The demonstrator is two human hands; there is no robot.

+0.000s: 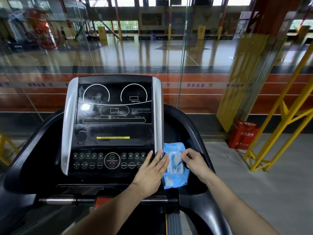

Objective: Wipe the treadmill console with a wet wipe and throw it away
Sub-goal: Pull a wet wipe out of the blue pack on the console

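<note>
Treadmill console [111, 126], black and smudged between silver side strips, fills the middle. Left hand [150, 172] lies flat with fingers spread at its lower right corner, against the blue wipe pack [176, 180]. Right hand [194, 160] pinches a pale wet wipe [177, 160] at the pack's opening.
</note>
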